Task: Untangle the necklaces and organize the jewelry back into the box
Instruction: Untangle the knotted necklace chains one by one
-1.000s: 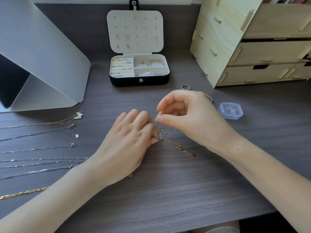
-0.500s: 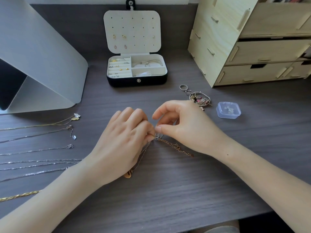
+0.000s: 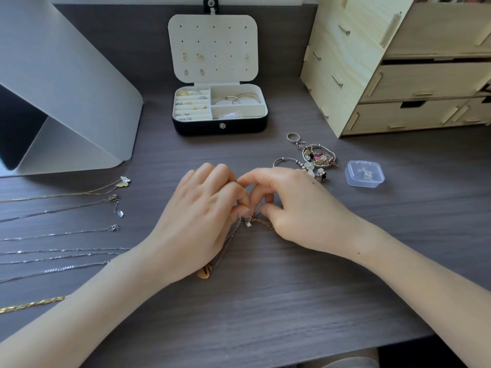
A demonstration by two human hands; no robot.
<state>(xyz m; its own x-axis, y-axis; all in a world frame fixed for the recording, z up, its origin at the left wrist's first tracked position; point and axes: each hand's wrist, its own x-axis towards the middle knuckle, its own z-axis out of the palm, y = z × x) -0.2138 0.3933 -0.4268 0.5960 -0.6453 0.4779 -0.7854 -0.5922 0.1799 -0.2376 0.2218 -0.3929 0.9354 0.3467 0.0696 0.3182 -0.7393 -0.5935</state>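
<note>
My left hand [image 3: 196,221] and right hand [image 3: 300,211] met at the middle of the desk [image 3: 265,309]. The fingers of both were curled, pinching the tangled chains [image 3: 261,221] between them, and my knuckles hid most of the knot. A gold pendant [image 3: 205,272] lay by my left wrist. The jewelry box [image 3: 220,126] stood open well beyond. Straightened necklaces [image 3: 61,232] lay in a row to my left. A heap of rings and bangles [image 3: 316,160] sat just behind my right hand, with a clear plastic case [image 3: 365,173] near it.

behind the left grip [image 3: 198,221] and right grip [image 3: 300,208] – jewelry box [image 3: 220,127] on the table [image 3: 265,301]; necklaces [image 3: 61,232] left of the left grip, bracelet pile [image 3: 316,160] just behind the right.
</note>
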